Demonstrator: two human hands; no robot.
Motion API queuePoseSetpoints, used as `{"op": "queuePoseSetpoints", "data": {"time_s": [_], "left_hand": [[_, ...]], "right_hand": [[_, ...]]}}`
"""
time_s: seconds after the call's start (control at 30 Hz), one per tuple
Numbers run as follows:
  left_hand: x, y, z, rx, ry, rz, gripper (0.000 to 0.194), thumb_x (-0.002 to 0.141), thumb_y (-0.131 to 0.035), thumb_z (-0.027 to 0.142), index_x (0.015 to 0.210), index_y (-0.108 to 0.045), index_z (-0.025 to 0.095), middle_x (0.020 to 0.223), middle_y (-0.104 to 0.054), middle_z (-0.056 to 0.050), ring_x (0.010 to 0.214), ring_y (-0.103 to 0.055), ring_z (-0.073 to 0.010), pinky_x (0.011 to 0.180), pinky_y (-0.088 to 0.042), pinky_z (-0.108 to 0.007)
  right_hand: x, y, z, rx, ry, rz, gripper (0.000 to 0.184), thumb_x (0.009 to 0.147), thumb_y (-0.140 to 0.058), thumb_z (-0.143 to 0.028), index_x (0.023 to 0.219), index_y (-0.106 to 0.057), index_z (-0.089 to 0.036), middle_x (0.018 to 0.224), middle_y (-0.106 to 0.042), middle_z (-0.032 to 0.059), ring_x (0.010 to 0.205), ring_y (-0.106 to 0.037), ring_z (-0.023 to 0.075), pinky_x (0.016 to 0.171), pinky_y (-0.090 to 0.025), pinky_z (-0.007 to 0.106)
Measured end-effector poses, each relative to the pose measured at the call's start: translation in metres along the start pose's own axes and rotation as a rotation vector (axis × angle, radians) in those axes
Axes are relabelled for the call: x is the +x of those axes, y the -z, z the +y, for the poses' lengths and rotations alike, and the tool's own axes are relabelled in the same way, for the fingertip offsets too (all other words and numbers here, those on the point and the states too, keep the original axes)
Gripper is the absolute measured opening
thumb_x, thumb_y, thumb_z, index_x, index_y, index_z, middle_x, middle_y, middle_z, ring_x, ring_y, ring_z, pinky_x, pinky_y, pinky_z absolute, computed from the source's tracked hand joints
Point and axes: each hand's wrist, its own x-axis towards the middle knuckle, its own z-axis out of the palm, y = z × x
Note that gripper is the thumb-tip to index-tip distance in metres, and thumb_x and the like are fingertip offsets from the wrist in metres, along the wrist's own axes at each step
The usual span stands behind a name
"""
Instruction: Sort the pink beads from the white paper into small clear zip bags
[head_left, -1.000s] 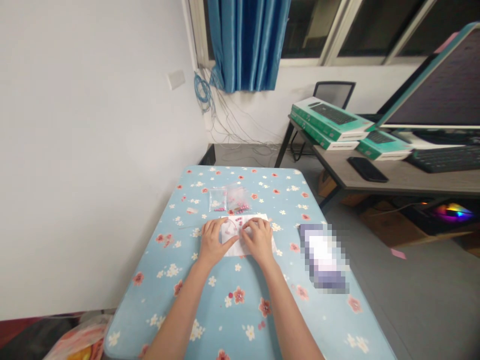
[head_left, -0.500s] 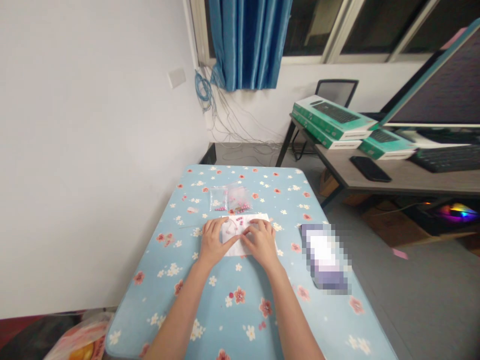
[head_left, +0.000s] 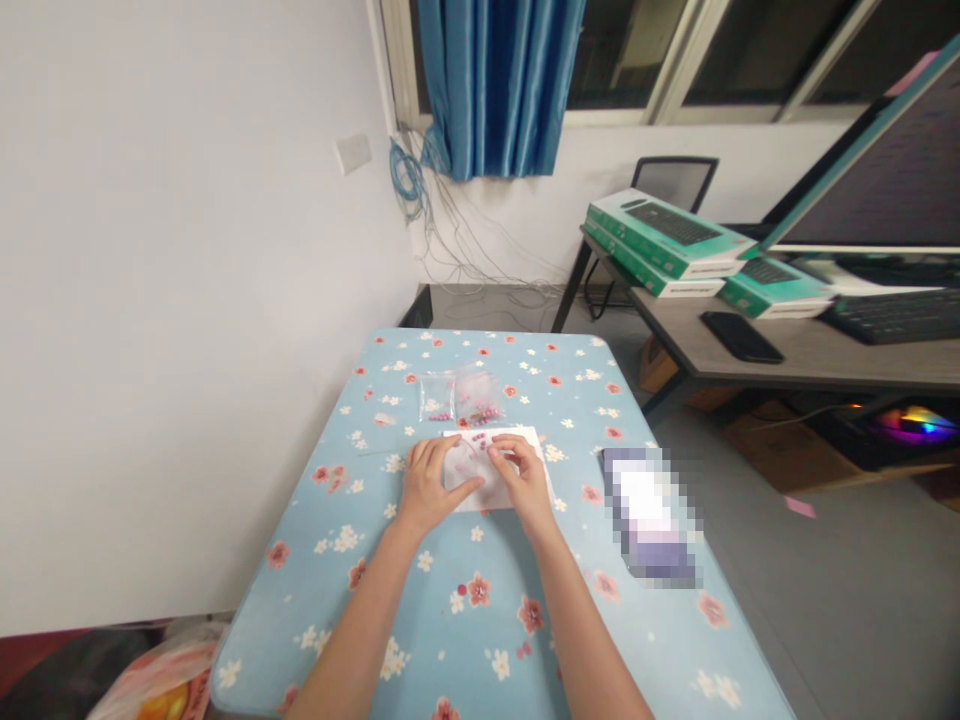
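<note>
A sheet of white paper point(head_left: 487, 492) lies on the table under both hands. Several small dark pink beads point(head_left: 480, 440) rest near its far edge, and a thin pinkish strand curves across its left part. My left hand point(head_left: 431, 485) lies over the paper's left edge, thumb stretched inward and apart from the fingers. Over the right side, my right hand point(head_left: 527, 485) has thumb and index fingertip brought together beside the beads; anything between them is too small to make out. Just beyond the paper are a clear plastic bag point(head_left: 437, 397) and a second clear bag point(head_left: 480, 393), both with pink beads.
The table point(head_left: 360, 620) has a blue flowered cover. A blurred-out phone-like object point(head_left: 649, 515) lies at the right edge. Rightward stands a desk point(head_left: 750, 372) with green keyboard boxes point(head_left: 667, 240), a black phone point(head_left: 741, 337) and a monitor. A white wall borders the left.
My right hand has lifted and drawn its thumb and index fingertip together, moving slightly away toward the beads. The left hand stays nearly in place.
</note>
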Motion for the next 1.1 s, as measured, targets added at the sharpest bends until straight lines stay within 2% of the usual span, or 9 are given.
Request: {"op": "queuePoseSetpoints", "data": {"time_s": [0.2,0.73,0.9,1.1], "left_hand": [[0.0,0.0,0.001,0.017,-0.009,-0.012,0.056,0.072,-0.07,0.045,0.12,-0.051,0.022,0.109,-0.065,-0.007,0.101,-0.056,-0.0248,0.089,-0.042,-0.039],[0.0,-0.001,-0.001,0.008,-0.017,0.013,0.053,0.075,-0.068,0.043,0.119,-0.049,0.021,0.106,-0.065,-0.006,0.099,-0.055,-0.0236,0.089,-0.04,-0.038],[0.001,-0.001,-0.003,0.011,0.012,0.052,0.054,0.074,-0.069,0.046,0.118,-0.05,0.021,0.105,-0.065,-0.006,0.098,-0.056,-0.0233,0.088,-0.041,-0.037],[0.003,-0.001,-0.003,0.014,0.056,0.082,0.054,0.074,-0.069,0.046,0.117,-0.05,0.02,0.104,-0.065,-0.006,0.097,-0.056,-0.0236,0.088,-0.041,-0.037]], "right_hand": [[-0.003,-0.009,-0.004,0.078,-0.052,-0.048,0.025,0.082,-0.058,-0.045,0.08,-0.066,-0.022,0.101,-0.063,0.0075,0.103,-0.055,0.0225,0.085,-0.044,0.036],[-0.004,-0.013,0.001,0.064,-0.005,-0.058,0.017,0.081,-0.06,-0.038,0.083,-0.068,-0.022,0.095,-0.064,0.0055,0.095,-0.055,0.0213,0.082,-0.041,0.035],[-0.001,-0.006,0.003,-0.113,0.054,-0.005,0.016,0.084,-0.057,-0.034,0.088,-0.067,-0.022,0.096,-0.064,0.0055,0.097,-0.054,0.022,0.088,-0.039,0.038],[0.001,-0.005,0.006,-0.465,0.136,-0.1,0.015,0.082,-0.06,-0.026,0.092,-0.07,-0.021,0.097,-0.061,0.0078,0.097,-0.048,0.0247,0.091,-0.038,0.04]]}}
